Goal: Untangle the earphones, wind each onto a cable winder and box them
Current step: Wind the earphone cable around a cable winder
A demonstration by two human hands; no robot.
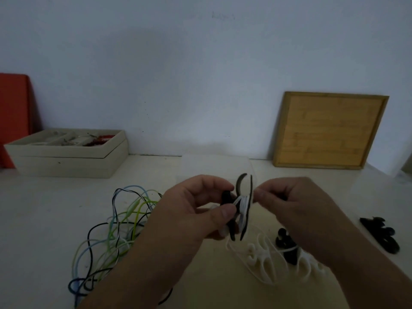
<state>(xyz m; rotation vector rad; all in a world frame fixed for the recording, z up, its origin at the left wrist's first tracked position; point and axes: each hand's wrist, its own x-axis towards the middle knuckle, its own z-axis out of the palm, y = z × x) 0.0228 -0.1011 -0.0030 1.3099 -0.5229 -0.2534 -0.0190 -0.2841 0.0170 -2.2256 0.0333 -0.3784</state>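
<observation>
Black winder (232, 230), white cord (243, 205) around its middle

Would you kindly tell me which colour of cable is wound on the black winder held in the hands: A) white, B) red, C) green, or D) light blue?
A: the turns on the black winder gripped by the left hand are white cable, which the right hand pinches, while the green and blue cables lie tangled on the table.
</observation>
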